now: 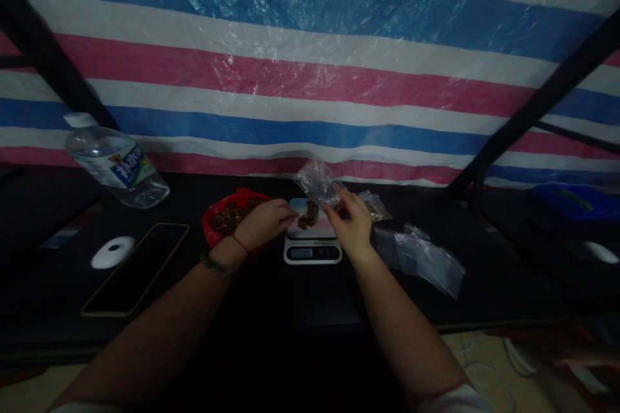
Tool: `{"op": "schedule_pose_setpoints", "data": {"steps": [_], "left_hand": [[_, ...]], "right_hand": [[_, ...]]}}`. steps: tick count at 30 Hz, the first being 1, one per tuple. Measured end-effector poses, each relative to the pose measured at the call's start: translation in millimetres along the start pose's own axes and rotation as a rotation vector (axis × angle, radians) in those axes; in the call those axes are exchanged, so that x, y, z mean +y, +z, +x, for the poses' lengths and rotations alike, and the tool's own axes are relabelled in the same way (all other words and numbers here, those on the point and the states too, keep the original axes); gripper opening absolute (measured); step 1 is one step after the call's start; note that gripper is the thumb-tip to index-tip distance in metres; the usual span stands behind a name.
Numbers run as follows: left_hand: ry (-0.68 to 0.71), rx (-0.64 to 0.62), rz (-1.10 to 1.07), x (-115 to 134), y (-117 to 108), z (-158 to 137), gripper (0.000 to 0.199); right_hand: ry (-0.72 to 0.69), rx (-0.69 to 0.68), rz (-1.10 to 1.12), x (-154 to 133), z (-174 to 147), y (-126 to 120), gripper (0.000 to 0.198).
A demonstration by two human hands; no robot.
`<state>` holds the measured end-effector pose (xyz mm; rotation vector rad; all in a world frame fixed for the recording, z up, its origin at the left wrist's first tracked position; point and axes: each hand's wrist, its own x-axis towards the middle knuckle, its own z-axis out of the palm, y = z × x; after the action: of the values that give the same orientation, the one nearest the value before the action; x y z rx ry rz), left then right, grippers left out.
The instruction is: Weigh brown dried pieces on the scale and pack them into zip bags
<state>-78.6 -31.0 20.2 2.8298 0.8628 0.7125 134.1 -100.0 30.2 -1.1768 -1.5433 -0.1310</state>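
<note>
On the dark table stands a small white digital scale (312, 254) with a heap of brown dried bits (307, 222) on its platform. My left hand (265, 224) reaches to the platform's left side, fingertips pinched together; anything between them is too small to make out. Its wrist passes beside a red bag (209, 227) full of similar brown bits. Over the platform's right side, my right hand (352, 222) grips a clear plastic bag (317, 182) between thumb and fingers. That bag tilts up behind the scale and looks empty.
Flat clear zip bags (429, 261) lie right of the scale, and small filled bags (378, 205) lie behind my right hand. At left are a phone (135, 270), a white oval case (113, 251) and a tilted water bottle (119, 161). A striped tarp (290, 71) hangs behind.
</note>
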Motion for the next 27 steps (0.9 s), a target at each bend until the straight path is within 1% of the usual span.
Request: {"op": "schedule_pose_setpoints", "data": {"steps": [2,5,7,9,10,12,14,16,18,20,22,24,27], "left_hand": [[-0.101,0.045,0.074,-18.1,-12.5,-3.5,0.026],[-0.255,-0.014,0.175,-48.6,-24.5,-11.5,0.026],[-0.303,-0.077,0.203,-62.8,-27.2,-16.2,0.023],[-0.309,-0.101,0.198,-67.0,-28.0,-17.9,0.022],[-0.304,-0.080,0.188,-65.1,-28.3,-17.4,0.022],[-0.298,0.043,0.146,-54.9,-29.5,-14.6,0.026],[-0.283,0.204,0.058,-40.6,-30.2,-11.2,0.032],[-0.229,0.299,-0.101,-27.7,-28.6,-9.5,0.040],[-0.158,0.296,-0.285,-19.5,-23.9,-9.9,0.048],[-0.132,0.261,-0.438,-15.9,-17.4,-11.2,0.055],[-0.167,0.274,-0.549,-14.5,-11.4,-11.7,0.055],[-0.204,0.320,-0.643,-13.2,-7.6,-10.9,0.053],[-0.213,0.342,-0.762,-10.0,-6.0,-8.3,0.053]], "right_hand": [[-0.019,-0.001,-0.012,0.7,-0.1,0.1,0.036],[-0.057,-0.014,-0.038,1.5,-0.4,0.1,0.035],[-0.078,-0.010,-0.038,1.6,-0.4,0.1,0.035],[-0.091,0.003,-0.030,1.6,-0.3,0.6,0.035],[-0.092,0.000,-0.025,1.6,-0.3,1.1,0.035],[-0.081,-0.032,-0.016,1.5,-0.6,2.7,0.034],[-0.064,-0.110,0.008,1.1,-1.6,4.6,0.033],[-0.074,-0.219,0.059,-0.1,-3.1,6.6,0.035],[-0.108,-0.328,0.116,-1.9,-4.6,8.0,0.036],[-0.134,-0.400,0.152,-3.7,-5.7,8.7,0.035],[-0.148,-0.413,0.165,-4.7,-6.0,8.6,0.033],[-0.155,-0.396,0.167,-4.5,-6.0,8.1,0.029],[-0.151,-0.404,0.147,-2.2,-5.9,7.6,0.026]]}}
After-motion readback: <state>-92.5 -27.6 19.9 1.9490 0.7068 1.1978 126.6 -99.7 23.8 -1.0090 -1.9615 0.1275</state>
